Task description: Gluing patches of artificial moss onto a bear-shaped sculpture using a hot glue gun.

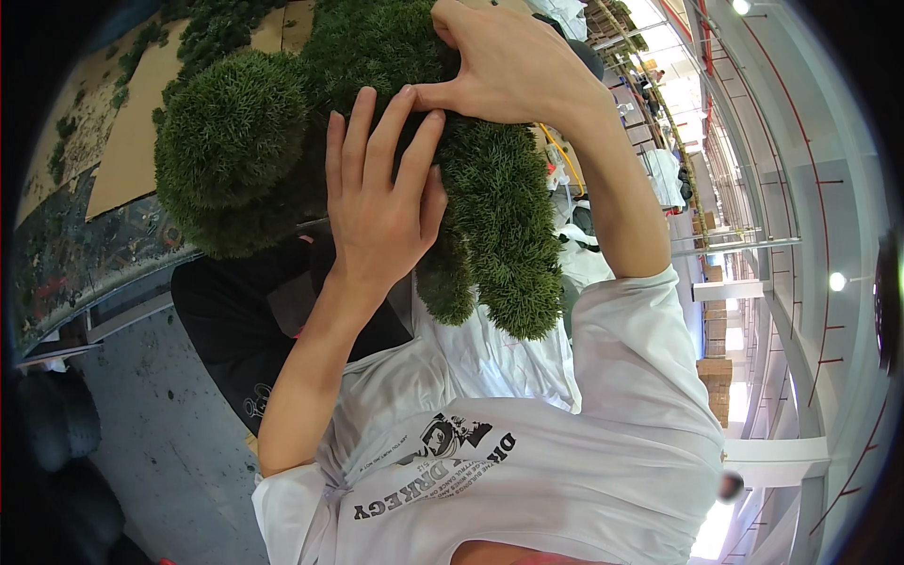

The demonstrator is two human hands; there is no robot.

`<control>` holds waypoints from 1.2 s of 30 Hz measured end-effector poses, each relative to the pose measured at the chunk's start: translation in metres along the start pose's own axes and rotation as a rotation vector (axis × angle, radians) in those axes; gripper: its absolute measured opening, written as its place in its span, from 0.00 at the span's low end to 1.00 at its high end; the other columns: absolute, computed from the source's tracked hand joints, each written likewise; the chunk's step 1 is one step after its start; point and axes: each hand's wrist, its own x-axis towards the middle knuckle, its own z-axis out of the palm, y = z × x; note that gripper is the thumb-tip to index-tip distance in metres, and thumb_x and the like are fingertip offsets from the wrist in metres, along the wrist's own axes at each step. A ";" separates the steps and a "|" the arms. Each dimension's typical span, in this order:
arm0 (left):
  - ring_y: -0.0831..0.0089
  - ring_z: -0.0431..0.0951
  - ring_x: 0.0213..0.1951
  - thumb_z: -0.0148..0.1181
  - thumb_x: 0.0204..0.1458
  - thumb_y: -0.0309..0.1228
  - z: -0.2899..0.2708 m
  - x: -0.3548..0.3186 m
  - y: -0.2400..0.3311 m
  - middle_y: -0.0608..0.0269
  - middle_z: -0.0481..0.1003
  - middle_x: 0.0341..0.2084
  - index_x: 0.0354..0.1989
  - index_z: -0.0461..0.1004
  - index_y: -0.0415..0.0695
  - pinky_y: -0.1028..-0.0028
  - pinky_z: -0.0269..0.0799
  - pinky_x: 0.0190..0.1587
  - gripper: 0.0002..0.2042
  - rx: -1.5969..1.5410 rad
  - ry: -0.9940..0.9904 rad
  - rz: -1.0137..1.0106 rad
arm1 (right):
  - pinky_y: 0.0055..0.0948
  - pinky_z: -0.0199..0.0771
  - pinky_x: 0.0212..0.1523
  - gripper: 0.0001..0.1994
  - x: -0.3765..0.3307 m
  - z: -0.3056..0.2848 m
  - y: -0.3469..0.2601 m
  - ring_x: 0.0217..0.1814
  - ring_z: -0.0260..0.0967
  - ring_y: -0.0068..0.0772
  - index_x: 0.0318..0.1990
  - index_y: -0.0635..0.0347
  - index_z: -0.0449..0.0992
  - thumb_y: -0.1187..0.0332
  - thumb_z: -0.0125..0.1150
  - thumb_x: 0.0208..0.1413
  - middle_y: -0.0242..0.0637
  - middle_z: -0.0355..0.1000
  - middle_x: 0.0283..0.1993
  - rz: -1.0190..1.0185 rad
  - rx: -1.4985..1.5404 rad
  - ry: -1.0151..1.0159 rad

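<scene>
A large figure of artificial green foliage (508,217) stands in front of me, with a rounded lobe (231,132) on the left and longer, leg-like lobes on the right. My left hand (381,193) lies over its middle, palm down, fingers stretched and spread. My right hand (504,61) arches over the upper part. Its thumb and index finger are spread wide apart on the foliage, the thumb tip close to my left fingertips. The other right fingers are hidden behind the hand. Between the hands is a dark gap; I cannot make out anything held there.
At the upper left, a worktop (104,231) carries brown cardboard (141,122) and loose green sprigs (64,141). A grey floor (169,395) lies below it. To the right are a yellow cord (567,160), stacked cartons (716,377) and metal racking.
</scene>
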 end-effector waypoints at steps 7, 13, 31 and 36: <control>0.51 0.57 0.75 0.62 0.56 0.31 -0.004 -0.002 0.000 0.57 0.66 0.70 0.69 0.70 0.48 0.45 0.53 0.73 0.29 0.135 -0.073 -0.022 | 0.43 0.69 0.40 0.29 0.004 -0.004 0.009 0.38 0.70 0.52 0.37 0.67 0.69 0.47 0.74 0.50 0.50 0.71 0.35 0.036 0.122 -0.101; 0.50 0.58 0.74 0.62 0.57 0.30 -0.007 0.001 0.004 0.62 0.66 0.71 0.69 0.69 0.47 0.47 0.50 0.75 0.28 0.113 -0.085 -0.070 | 0.39 0.66 0.40 0.27 -0.003 -0.008 0.018 0.37 0.65 0.45 0.36 0.65 0.66 0.51 0.75 0.51 0.46 0.67 0.33 -0.015 0.175 -0.124; 0.49 0.56 0.75 0.64 0.58 0.34 -0.011 0.001 0.002 0.63 0.66 0.71 0.65 0.75 0.50 0.42 0.49 0.73 0.24 0.083 -0.113 -0.071 | 0.39 0.63 0.35 0.25 0.005 0.004 0.025 0.32 0.62 0.43 0.32 0.64 0.65 0.51 0.71 0.57 0.46 0.65 0.29 -0.060 0.201 -0.051; 0.48 0.56 0.74 0.65 0.55 0.34 -0.019 0.010 0.001 0.68 0.64 0.71 0.57 0.78 0.41 0.36 0.51 0.71 0.21 0.129 -0.187 0.035 | 0.40 0.63 0.33 0.25 0.004 0.008 0.027 0.30 0.62 0.42 0.30 0.64 0.65 0.52 0.71 0.57 0.45 0.65 0.28 -0.049 0.234 -0.002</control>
